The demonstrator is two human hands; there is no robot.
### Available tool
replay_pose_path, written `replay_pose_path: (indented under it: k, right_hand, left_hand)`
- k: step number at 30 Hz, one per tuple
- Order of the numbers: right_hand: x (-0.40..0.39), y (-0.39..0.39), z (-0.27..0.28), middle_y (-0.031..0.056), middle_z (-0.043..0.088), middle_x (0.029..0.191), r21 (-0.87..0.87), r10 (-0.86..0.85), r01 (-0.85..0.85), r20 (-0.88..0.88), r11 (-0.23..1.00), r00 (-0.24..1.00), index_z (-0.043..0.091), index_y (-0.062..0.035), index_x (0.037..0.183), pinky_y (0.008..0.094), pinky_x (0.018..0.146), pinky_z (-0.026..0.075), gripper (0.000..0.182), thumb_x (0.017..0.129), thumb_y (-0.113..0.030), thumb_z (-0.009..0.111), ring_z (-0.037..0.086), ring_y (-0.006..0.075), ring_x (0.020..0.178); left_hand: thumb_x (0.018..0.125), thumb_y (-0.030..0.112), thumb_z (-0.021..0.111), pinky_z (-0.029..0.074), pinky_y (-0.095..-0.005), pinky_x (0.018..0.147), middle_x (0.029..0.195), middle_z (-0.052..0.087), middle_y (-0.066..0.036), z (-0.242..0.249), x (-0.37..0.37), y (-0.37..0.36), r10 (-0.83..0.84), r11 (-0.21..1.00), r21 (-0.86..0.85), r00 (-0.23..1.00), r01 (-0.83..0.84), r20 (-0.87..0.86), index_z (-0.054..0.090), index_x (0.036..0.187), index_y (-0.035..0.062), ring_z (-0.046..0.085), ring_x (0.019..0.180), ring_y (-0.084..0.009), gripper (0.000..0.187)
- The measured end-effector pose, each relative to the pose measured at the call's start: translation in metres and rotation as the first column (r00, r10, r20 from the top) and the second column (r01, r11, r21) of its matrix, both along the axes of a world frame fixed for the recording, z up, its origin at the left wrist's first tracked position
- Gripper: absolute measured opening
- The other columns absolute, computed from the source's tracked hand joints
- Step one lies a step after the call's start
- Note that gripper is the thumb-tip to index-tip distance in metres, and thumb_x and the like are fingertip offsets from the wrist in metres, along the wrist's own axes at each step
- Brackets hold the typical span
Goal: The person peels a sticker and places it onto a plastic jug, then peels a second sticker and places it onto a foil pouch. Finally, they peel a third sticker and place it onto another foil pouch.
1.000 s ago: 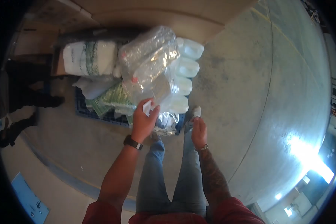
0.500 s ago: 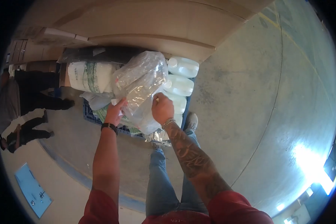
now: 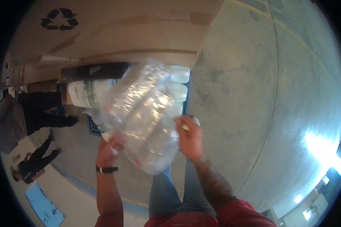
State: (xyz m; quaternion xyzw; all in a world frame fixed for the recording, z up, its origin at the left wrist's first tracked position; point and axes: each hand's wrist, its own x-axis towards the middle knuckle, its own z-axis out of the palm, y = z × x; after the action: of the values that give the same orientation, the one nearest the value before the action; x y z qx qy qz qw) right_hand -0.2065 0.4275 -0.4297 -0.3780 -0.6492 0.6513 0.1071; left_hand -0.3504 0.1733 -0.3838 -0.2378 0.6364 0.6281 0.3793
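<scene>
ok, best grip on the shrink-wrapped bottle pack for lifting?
Probably by its two long sides, one hand each, as now: left hand on the near-left edge, right hand on the right flank. The bottle pack is wide, tilted and slick, so a one-sided hold would likely let it swing.

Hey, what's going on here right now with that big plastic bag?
A person in a red top holds a clear plastic bag of empty bottles with both hands. The left hand grips it at the lower left edge, the right hand at its right side. Behind it, a blue pallet carries white jugs and a white sack, next to a large cardboard box. Another person is at the left.
</scene>
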Motion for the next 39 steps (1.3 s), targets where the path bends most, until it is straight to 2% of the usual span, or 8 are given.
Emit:
replay_pose_path:
  k: [3,6,8,12,17,27,31,39]
  right_hand:
    - [0.064,0.038,0.022,0.0163,0.067,0.084,0.068,-0.118,0.110,0.133,0.992,0.984,0.065,-0.0003,0.100,0.0343,0.072,0.050,0.015,0.099,-0.014,0.060,0.064,0.0216,0.078]
    - [0.105,0.071,0.015,0.0164,0.068,0.085,0.141,-0.238,0.218,0.147,0.966,0.960,0.065,-0.0003,0.100,0.0346,0.072,0.050,0.015,0.100,-0.014,0.058,0.065,0.0238,0.079]
    - [0.113,0.097,0.008,0.0158,0.069,0.088,0.440,-0.280,0.171,0.196,0.881,0.940,0.066,-0.0002,0.101,0.0356,0.072,0.050,0.018,0.100,-0.016,0.057,0.064,0.0258,0.077]
    - [0.151,0.157,-0.077,0.0170,0.071,0.094,0.494,-0.375,0.167,0.360,0.853,0.854,0.067,-0.0004,0.107,0.0378,0.076,0.052,0.022,0.100,-0.018,0.056,0.067,0.0299,0.082]
    - [0.223,0.204,-0.181,0.0205,0.071,0.109,0.750,-0.564,0.159,0.322,0.642,0.760,0.066,-0.0029,0.121,0.0403,0.085,0.053,0.029,0.099,-0.017,0.054,0.070,0.0331,0.098]
    - [0.181,0.106,-0.044,0.0072,0.069,0.088,0.049,-0.282,0.278,0.209,0.959,0.936,0.067,-0.0018,0.113,0.0271,0.073,0.051,0.020,0.097,-0.013,0.063,0.064,0.0126,0.081]
    - [0.149,0.076,0.031,0.0065,0.069,0.093,-0.003,-0.193,0.196,0.158,0.981,0.968,0.067,-0.0023,0.113,0.0248,0.071,0.051,0.021,0.094,-0.011,0.067,0.062,0.0101,0.079]
    - [0.117,0.050,0.102,0.0136,0.070,0.100,0.371,-0.012,0.014,-0.008,0.928,1.000,0.069,-0.0007,0.106,0.0329,0.076,0.054,0.023,0.084,-0.006,0.076,0.069,0.0236,0.088]
  left_hand:
    - [0.099,0.012,0.062,0.045,-0.0259,0.058,0.086,0.059,0.001,0.015,0.043,0.040,-0.250,0.945,0.242,0.963,0.219,0.105,0.057,0.113,0.0052,0.053,0.066,-0.0080,0.016]
    - [0.099,0.014,0.065,0.043,-0.0249,0.057,0.083,0.058,0.003,0.007,0.074,0.106,-0.224,0.920,0.373,0.944,0.122,0.244,0.059,0.108,0.0075,0.051,0.064,-0.0062,0.013]
    - [0.098,0.016,0.067,0.043,-0.0238,0.057,0.083,0.058,0.004,-0.025,0.085,0.145,-0.200,0.914,0.397,0.941,0.079,0.274,0.061,0.106,0.0086,0.051,0.063,-0.0052,0.013]
    - [0.097,0.019,0.068,0.044,-0.0226,0.059,0.088,0.062,0.004,-0.085,0.126,0.217,-0.307,0.887,0.432,0.905,0.160,0.295,0.064,0.105,0.0075,0.053,0.066,-0.0050,0.014]
    - [0.099,0.023,0.066,0.048,-0.0252,0.063,0.089,0.064,0.002,-0.097,0.164,0.295,-0.583,0.720,0.444,0.812,0.534,-0.031,0.063,0.111,0.0077,0.054,0.069,-0.0067,0.020]
    - [0.104,0.031,0.047,0.058,-0.0382,0.072,0.108,0.066,-0.013,-0.087,0.175,0.215,-0.429,0.816,0.561,0.795,0.137,0.429,0.054,0.127,0.0003,0.068,0.081,-0.0216,0.039]
    - [0.107,0.028,0.044,0.058,-0.0408,0.086,0.116,0.066,-0.017,-0.033,0.155,0.212,-0.399,0.827,0.516,0.880,0.223,0.259,0.053,0.126,-0.0018,0.070,0.099,-0.0281,0.037]
    - [0.104,0.019,0.058,0.056,-0.0279,0.082,0.106,0.071,-0.009,0.023,0.146,0.179,-0.427,0.755,0.375,0.837,0.539,-0.343,0.058,0.121,-0.0009,0.067,0.096,-0.0118,0.027]
